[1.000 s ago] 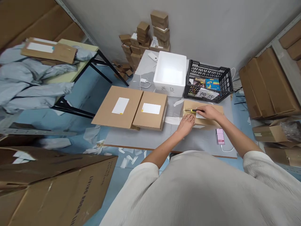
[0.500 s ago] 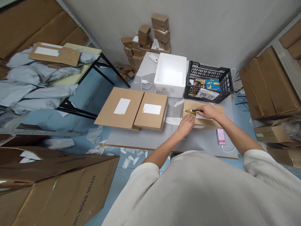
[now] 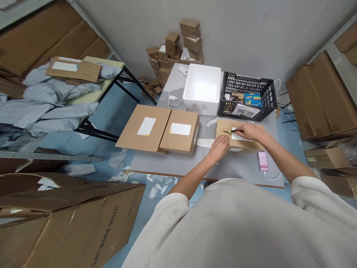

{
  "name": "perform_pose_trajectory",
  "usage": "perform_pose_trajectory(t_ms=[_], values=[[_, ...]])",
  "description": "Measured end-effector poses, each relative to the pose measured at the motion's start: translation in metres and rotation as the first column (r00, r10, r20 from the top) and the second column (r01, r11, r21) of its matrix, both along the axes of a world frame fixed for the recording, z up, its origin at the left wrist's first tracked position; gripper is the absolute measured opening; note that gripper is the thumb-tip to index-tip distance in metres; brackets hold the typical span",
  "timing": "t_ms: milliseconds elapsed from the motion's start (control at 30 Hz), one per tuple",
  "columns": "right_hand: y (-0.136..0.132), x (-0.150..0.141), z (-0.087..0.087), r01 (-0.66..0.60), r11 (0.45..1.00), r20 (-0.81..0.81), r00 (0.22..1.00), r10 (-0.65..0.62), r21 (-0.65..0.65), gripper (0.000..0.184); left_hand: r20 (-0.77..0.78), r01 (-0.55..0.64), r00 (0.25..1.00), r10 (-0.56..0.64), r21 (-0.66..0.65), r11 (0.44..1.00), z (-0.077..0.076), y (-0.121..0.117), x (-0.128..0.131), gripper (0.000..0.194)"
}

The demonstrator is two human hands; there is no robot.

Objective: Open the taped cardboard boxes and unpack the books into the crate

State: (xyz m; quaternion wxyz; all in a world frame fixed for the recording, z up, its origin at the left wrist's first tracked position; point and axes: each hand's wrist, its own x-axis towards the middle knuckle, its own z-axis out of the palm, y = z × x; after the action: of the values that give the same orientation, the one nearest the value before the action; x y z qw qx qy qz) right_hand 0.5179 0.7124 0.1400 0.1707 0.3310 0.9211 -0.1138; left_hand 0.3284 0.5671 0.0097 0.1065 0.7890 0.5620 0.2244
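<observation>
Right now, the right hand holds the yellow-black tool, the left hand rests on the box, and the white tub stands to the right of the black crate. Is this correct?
Not quite: in the head view, the white tub stands to the left of the black crate. The right hand does hold the tool, and the left hand rests on the box.
</observation>
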Motion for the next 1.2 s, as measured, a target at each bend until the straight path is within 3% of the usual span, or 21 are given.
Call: perform_pose_trajectory(t_ms=[267,767,1200], values=[[0.005,0.033,-0.006,0.076,0.997,-0.062,0.995,-0.077,-0.022,0.044,0.011,-0.064,0.998,0.064,-0.015,0.998,0.007,-0.004,0.004,0.041],[0.012,0.084,-0.017,0.109,0.993,-0.137,0.984,-0.115,-0.050,0.041,-0.048,-0.194,0.980,0.191,-0.058,0.979,0.017,-0.006,0.016,0.040],[0.022,0.141,-0.022,0.141,0.989,-0.101,0.984,-0.144,-0.036,0.038,-0.122,-0.270,0.958,0.259,-0.090,0.959,0.024,-0.005,0.025,0.033]])
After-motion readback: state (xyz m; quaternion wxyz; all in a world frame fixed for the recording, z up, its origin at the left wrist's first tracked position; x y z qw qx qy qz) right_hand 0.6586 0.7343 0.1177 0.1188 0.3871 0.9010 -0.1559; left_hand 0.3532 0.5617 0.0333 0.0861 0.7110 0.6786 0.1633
